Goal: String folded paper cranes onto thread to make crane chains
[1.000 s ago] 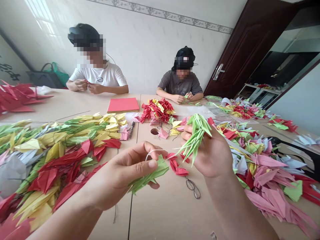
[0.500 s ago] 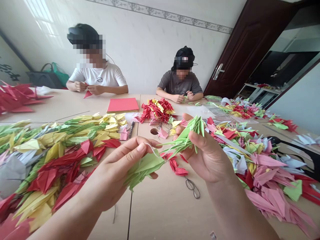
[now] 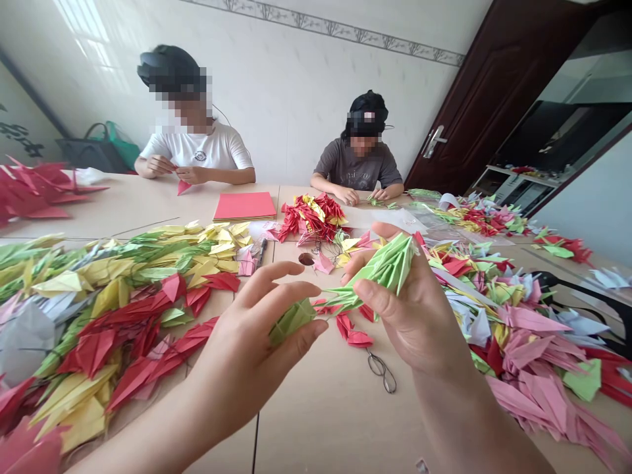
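Note:
A bundle of folded green paper pieces (image 3: 385, 268) lies in my right hand (image 3: 407, 309), with the thumb pressed on its near side and the fingers behind it. Its pointed ends face left, toward my left hand (image 3: 276, 322). That hand is curled round more green folded paper (image 3: 295, 320), which sits between thumb and fingers and is partly hidden by them. Below the bundle, red folded pieces (image 3: 359, 337) and a dark wire loop (image 3: 381, 372) lie on the table (image 3: 316, 415).
Piles of coloured folded paper lie at left (image 3: 123, 309) and right (image 3: 533, 355). A red and yellow heap (image 3: 313, 217) and a red paper stack (image 3: 245, 205) lie farther back. Two people sit across the table, their hands on small paper pieces.
My left hand has changed its grip on the green paper, its fingers now arched over it; the white string at its fingertips no longer shows. The right-hand bundle has turned slightly and shifted right.

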Motion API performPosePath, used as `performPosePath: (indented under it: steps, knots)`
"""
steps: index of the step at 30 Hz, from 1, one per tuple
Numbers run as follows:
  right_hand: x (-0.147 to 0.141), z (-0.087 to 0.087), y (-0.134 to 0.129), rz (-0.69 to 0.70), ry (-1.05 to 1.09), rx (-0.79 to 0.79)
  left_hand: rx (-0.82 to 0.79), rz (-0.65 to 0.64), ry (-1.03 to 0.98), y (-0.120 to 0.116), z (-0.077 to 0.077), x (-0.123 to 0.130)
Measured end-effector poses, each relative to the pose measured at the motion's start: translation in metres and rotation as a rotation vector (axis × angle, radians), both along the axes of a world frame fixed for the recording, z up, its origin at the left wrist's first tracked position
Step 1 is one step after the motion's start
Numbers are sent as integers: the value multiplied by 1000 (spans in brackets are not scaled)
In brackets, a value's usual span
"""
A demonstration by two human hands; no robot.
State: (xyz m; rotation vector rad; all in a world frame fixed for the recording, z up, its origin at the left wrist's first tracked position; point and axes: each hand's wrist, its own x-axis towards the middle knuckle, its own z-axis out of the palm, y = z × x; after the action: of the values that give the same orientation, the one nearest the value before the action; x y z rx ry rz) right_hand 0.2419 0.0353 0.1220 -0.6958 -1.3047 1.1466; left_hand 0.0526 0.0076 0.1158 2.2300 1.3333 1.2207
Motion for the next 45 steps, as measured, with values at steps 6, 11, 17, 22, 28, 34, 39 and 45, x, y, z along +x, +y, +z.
performPosePath:
  steps: [6, 11, 17, 22, 28, 34, 39, 45]
  knots:
    - [1, 2, -6, 24, -177, 4, 154, 10, 92, -2, -4, 2]
    - [3, -2, -4, 51, -220, 20, 262, -14, 173, -4, -6, 2]
    - [4, -6, -4, 27, -309, 46, 244, -19, 280, -7, 1, 1]
    - [5, -8, -7, 65, -380, 4, 287, 4, 323, -7, 1, 2]
    - [5, -4, -9, 162, -436, -27, 138, -35, 292, 0, -10, 1]
    - [5, -2, -9, 138, -462, 7, 14, 26, 259, 5, -18, -1]
    - [3, -3, -7, 54, -349, 53, -63, 41, 248, 6, -16, -3]
    - [4, -2, 2, -78, -80, 94, -209, -9, 132, 6, -3, -6]
